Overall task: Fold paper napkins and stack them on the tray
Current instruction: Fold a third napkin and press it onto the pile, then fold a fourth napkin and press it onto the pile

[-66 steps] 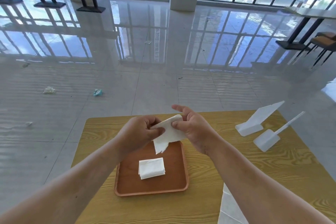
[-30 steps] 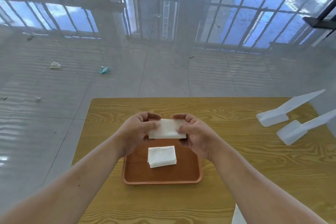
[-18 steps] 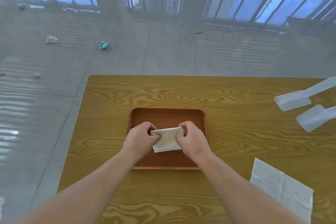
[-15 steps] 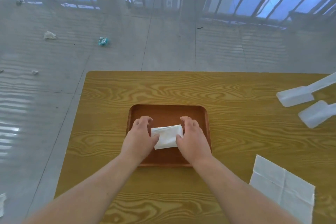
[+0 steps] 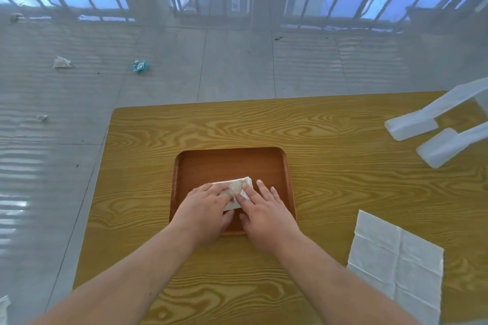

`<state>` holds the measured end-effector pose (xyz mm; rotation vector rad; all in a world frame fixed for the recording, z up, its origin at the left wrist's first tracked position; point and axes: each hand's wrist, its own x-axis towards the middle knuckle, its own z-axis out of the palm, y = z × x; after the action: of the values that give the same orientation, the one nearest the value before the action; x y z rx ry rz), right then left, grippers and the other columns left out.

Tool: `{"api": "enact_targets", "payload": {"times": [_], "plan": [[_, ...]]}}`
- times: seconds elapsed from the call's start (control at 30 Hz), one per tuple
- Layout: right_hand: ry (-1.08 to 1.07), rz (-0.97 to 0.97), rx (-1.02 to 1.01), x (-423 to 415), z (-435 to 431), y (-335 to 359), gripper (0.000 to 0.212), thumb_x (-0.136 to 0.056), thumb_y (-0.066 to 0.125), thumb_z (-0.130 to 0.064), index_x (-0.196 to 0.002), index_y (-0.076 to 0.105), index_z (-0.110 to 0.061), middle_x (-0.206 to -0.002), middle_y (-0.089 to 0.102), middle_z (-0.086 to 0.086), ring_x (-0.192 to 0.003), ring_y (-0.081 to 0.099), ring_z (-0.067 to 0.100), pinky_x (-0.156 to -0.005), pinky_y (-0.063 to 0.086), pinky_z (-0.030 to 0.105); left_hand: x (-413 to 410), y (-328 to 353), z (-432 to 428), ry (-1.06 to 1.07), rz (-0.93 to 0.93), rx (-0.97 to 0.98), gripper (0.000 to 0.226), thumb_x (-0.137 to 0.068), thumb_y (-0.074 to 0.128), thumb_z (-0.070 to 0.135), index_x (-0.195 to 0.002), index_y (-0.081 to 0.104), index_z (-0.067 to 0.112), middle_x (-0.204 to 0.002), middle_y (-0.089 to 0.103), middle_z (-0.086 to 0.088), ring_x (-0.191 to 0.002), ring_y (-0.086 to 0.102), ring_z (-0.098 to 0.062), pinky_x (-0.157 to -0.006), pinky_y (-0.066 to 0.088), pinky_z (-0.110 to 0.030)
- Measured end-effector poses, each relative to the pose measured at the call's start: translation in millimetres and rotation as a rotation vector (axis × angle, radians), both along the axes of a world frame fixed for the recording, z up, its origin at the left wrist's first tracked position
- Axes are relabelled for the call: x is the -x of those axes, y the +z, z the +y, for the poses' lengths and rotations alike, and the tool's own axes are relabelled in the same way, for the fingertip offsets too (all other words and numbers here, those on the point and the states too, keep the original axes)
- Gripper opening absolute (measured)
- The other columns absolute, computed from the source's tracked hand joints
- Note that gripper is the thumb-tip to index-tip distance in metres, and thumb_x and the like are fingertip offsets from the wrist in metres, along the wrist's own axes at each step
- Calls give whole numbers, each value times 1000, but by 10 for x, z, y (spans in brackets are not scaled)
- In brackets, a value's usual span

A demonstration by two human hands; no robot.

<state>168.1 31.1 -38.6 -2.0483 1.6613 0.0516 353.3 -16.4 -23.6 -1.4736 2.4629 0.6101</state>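
A brown wooden tray (image 5: pixel 229 163) lies in the middle of the table. On it sits a small stack of folded white napkins (image 5: pixel 239 184), mostly covered by my hands. My left hand (image 5: pixel 204 208) lies flat on the stack's left part, palm down. My right hand (image 5: pixel 265 212) lies flat on its right part, fingers spread over the tray. Neither hand grips anything. An unfolded white napkin (image 5: pixel 396 264) lies flat on the table at the lower right, apart from both hands.
The wooden table (image 5: pixel 330 140) ends at a left edge and a far edge with tiled floor beyond. Two white plastic stands (image 5: pixel 433 126) lie at the table's far right. Bits of litter (image 5: pixel 139 65) lie on the floor.
The folded napkin came down from above the tray onto the one lying there. Both hands let go of it and now press flat on the stack.
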Motion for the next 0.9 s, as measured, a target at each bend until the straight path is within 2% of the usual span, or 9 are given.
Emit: {"api": "enact_targets", "payload": {"times": [0.07,0.2,0.47,0.53,0.6,0.67,0.7,0.77,0.9], "plan": [[-47,-50,28,118,82,70,62,-105,39,-35,-164,19,-35,-175,14,-1,-161,-1,28,-129,0,49,127,67,-3,18,-4,33,56,-99,45,53,-150,48,28,-163,41,3,-149,35,-21,-122,30,-42],[-257,-54,101,669,425,179,66,-102,41,-39,-164,18,-34,-174,18,2,-161,3,27,-128,0,44,662,219,33,-10,60,92,54,-97,49,55,-145,54,29,-163,42,3,-149,35,-20,-121,29,-43],[-611,17,78,2004,1428,193,70,-101,39,-46,-164,15,-30,-174,17,1,-161,5,29,-129,9,46,2322,283,355,-362,60,8,66,-96,47,61,-154,40,30,-170,27,3,-154,27,-21,-121,30,-42],[-658,35,53,2236,1633,216,69,-100,42,-48,-163,22,-27,-172,24,3,-159,14,31,-128,16,47,2660,253,474,-436,35,-24,67,-97,48,60,-156,36,32,-172,22,4,-155,24,-21,-122,30,-44],[-699,56,79,2446,1843,237,60,-97,49,-46,-152,45,-22,-157,49,5,-148,40,33,-117,37,48,2997,209,601,-524,16,-53,64,-99,49,58,-157,32,37,-173,17,6,-157,21,-21,-124,26,-42],[-705,95,129,2604,2031,230,44,-92,54,-44,-129,62,-22,-127,65,0,-123,59,27,-95,53,42,3270,161,716,-605,1,-81,62,-100,50,54,-158,31,41,-174,15,8,-157,19,-20,-125,24,-41],[-708,100,139,2653,2100,226,38,-90,55,-42,-121,65,-23,-116,66,-2,-113,62,25,-88,55,39,3368,141,758,-639,-10,-87,61,-101,50,53,-157,31,42,-174,15,8,-157,20,-20,-126,23,-41],[-721,90,130,2756,2241,206,33,-90,53,-41,-114,66,-23,-107,65,-4,-103,62,24,-84,54,38,3558,92,845,-676,-25,-73,60,-102,50,51,-158,32,39,-173,19,7,-155,23,-20,-124,26,-39],[-688,52,83,2864,2420,142,39,-93,46,-43,-123,61,-24,-116,63,-3,-105,58,23,-89,52,38,3807,30,909,-494,20,-70,62,-98,57,51,-153,42,26,-156,46,1,-142,41,-23,-113,41,-40]]}}
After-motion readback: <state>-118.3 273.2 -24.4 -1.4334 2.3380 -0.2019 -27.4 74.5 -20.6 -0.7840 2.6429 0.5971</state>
